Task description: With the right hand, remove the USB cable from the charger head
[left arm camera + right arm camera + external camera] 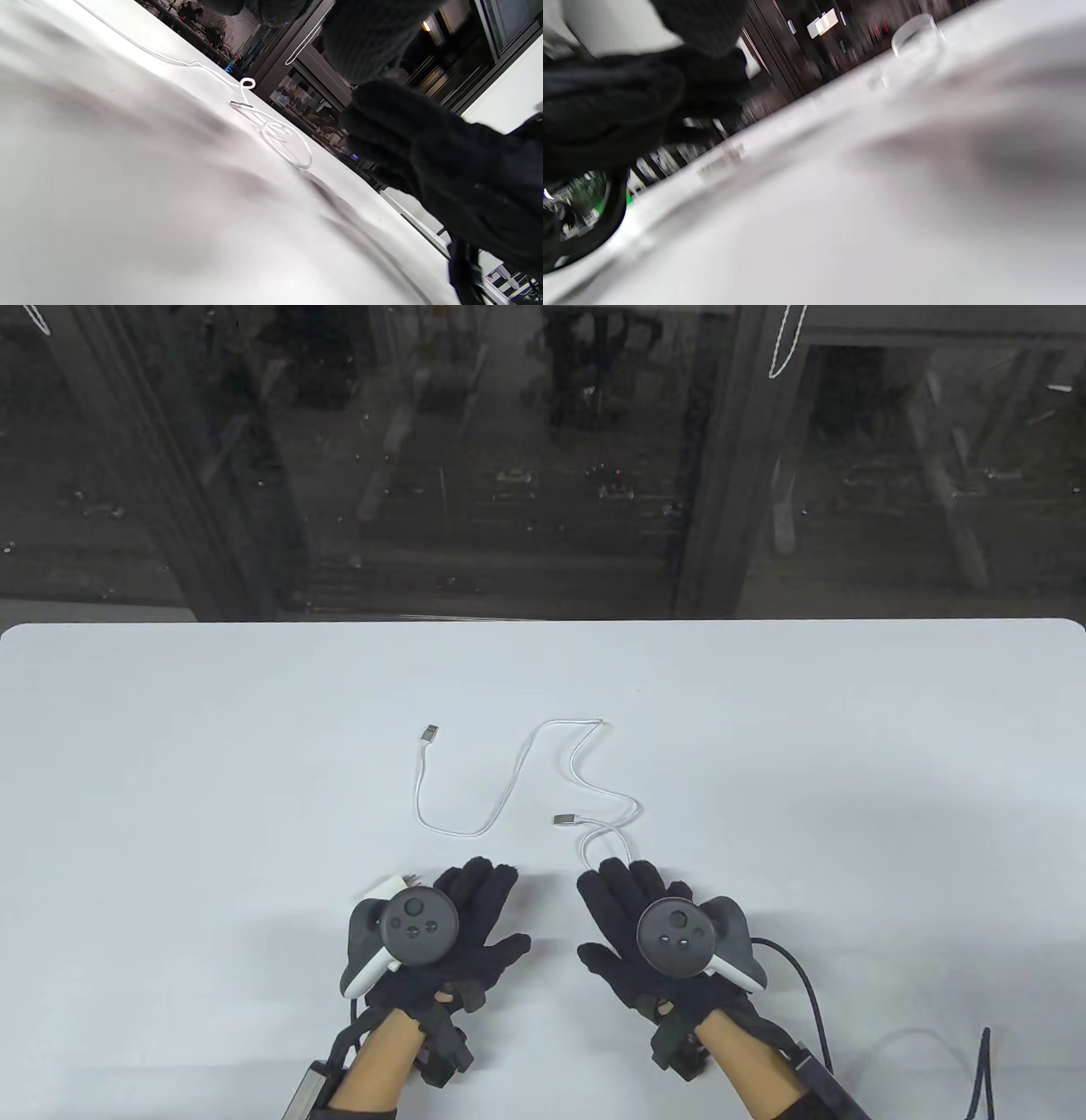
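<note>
A white USB cable (509, 793) lies loose on the white table (170, 746), with its USB-A plug (431, 732) free at the far left and its small plug (563, 819) free near the middle. A white charger head (386, 887) with metal prongs lies beside my left hand (479, 899), partly hidden by the tracker. My left hand lies flat with its fingers spread and holds nothing. My right hand (619, 899) is also flat and empty, its fingertips just short of the cable's near loop. The loop also shows in the left wrist view (288, 148). The right wrist view is blurred.
A dark sensor cable (806, 984) trails from my right wrist over the table's near right corner. The table's far edge (543, 623) meets a dark glass wall.
</note>
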Demonstrator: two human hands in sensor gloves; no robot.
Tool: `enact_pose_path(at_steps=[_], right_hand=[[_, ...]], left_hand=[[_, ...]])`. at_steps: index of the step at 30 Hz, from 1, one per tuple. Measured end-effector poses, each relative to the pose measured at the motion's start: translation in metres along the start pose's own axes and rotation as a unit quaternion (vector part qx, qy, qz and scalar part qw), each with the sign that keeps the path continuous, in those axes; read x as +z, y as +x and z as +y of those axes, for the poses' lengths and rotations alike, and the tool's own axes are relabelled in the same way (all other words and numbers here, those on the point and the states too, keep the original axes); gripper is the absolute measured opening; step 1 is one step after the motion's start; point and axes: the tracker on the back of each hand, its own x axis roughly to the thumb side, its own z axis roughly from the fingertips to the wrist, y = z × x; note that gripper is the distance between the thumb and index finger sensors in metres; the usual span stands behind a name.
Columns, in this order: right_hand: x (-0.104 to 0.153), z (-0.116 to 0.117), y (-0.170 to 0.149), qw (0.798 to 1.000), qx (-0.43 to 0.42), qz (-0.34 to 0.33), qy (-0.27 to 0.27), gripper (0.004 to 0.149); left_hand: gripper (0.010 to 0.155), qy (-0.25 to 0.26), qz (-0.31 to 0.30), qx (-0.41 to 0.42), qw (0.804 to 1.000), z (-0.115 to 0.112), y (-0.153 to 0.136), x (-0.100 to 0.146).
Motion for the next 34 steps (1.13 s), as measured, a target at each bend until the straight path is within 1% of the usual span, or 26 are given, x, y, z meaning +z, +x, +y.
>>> enact_pose_path(at_steps=[1,4,6,7,10,15,19,22,26,34], right_hand=[[0.001,0.001,-0.003,1.000,-0.014,-0.004,0.001,0.076],[0.001,0.002,-0.007,1.000,-0.008,-0.015,-0.016,0.075],[0.001,0.002,-0.008,1.000,-0.004,-0.018,-0.014,0.075],[0.001,0.002,-0.008,1.000,-0.007,-0.020,-0.015,0.075],[0.002,0.000,-0.008,0.999,-0.024,-0.031,-0.026,0.075],[0.002,0.003,-0.006,0.999,-0.014,-0.037,-0.024,0.075],[0.002,0.003,-0.006,0.999,-0.016,-0.041,-0.022,0.075],[0.002,0.003,-0.005,0.999,-0.015,-0.046,-0.024,0.076],[0.002,0.003,-0.007,0.998,-0.020,-0.049,-0.020,0.075],[0.004,0.003,-0.007,0.998,-0.016,-0.059,-0.020,0.080]], left_hand=[[0.079,-0.004,0.001,0.003,1.000,-0.001,-0.001,-0.001],[0.080,-0.012,0.004,0.003,1.000,-0.002,-0.002,-0.002],[0.078,0.025,-0.021,-0.003,0.999,-0.001,-0.003,-0.004],[0.077,0.035,-0.027,-0.005,0.999,-0.001,-0.002,-0.004],[0.077,0.038,-0.040,-0.005,0.998,-0.002,0.001,-0.005],[0.080,0.013,-0.037,-0.039,0.998,-0.006,0.005,-0.005],[0.083,0.000,-0.035,-0.040,0.999,-0.010,0.004,-0.007],[0.085,-0.023,-0.024,-0.043,0.999,-0.011,0.003,-0.007],[0.086,-0.026,-0.023,-0.039,0.999,-0.011,0.003,-0.007],[0.086,-0.025,-0.018,-0.042,0.999,-0.012,0.002,-0.007]])
